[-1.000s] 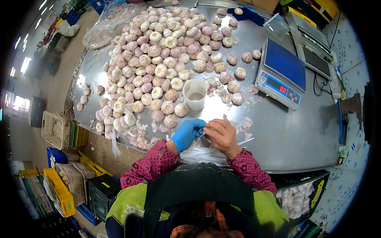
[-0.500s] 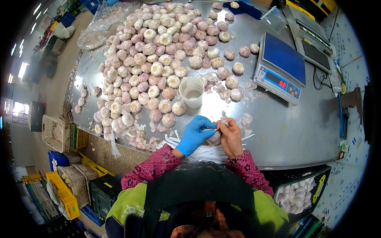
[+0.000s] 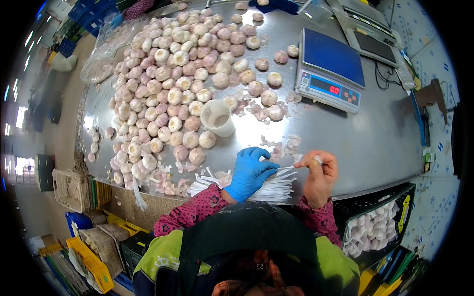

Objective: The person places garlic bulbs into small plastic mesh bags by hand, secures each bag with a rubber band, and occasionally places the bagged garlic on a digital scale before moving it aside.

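My left hand [image 3: 251, 173], in a blue glove, bends over a bundle of white strips [image 3: 276, 190] at the table's near edge. Its thumb and fingertips come together by the strip ends; what they pinch is hidden. Off to the right, my bare right hand [image 3: 321, 178] is raised with curled fingers and the index finger pointing left. A small pale bit [image 3: 318, 159] shows at its fingertips, too small to name. Beyond my hands stands a white plastic cup [image 3: 217, 118], beside a large heap of garlic bulbs [image 3: 163, 89]. Loose garlic skins [image 3: 284, 145] lie between cup and right hand.
A blue-topped scale [image 3: 331, 64] stands at the right on the metal table [image 3: 355, 158]. Below the right edge, a black crate [image 3: 375, 224] holds bagged garlic. Yellow crates [image 3: 91, 264] are stacked at lower left. Another person's sleeve [image 3: 138, 9] shows at the far left, near a plastic bag [image 3: 106, 52].
My hands were together on a garlic bulb; now they are apart and that bulb cannot be made out. The right hand has moved right. The view has shifted, moving the table's contents left.
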The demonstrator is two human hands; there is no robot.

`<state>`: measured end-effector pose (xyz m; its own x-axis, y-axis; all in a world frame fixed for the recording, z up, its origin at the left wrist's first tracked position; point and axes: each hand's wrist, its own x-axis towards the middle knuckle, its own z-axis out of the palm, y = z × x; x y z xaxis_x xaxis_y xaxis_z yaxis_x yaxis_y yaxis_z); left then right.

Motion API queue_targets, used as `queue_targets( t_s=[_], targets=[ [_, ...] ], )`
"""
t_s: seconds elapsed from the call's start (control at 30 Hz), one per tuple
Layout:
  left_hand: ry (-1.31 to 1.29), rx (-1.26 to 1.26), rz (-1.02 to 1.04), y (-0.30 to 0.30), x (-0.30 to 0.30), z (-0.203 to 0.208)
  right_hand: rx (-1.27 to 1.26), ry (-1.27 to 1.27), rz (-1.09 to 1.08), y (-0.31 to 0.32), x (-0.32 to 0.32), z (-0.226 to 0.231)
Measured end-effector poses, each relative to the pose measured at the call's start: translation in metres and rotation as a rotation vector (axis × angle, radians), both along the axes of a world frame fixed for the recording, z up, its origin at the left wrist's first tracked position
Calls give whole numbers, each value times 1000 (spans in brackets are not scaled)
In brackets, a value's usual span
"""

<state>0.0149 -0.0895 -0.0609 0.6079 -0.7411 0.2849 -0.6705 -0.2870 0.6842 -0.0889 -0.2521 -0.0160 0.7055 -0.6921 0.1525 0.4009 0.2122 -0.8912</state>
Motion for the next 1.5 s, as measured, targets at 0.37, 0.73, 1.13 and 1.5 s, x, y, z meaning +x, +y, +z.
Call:
queue_targets(
  t_s=[0.37, 0.73, 1.13, 1.5],
  targets=[
    [540, -241, 288, 31, 27, -18, -744, 361, -1505, -92, -188, 51],
    [776, -540, 697, 92, 1, 11, -1020, 500, 225, -4, -22, -53],
    [1194, -271, 640, 136, -57, 7, -992, 354, 789, 73, 42, -84],
    [1239, -590, 564, 105, -33, 15, -763, 271, 936, 74, 41, -43]
  ],
)
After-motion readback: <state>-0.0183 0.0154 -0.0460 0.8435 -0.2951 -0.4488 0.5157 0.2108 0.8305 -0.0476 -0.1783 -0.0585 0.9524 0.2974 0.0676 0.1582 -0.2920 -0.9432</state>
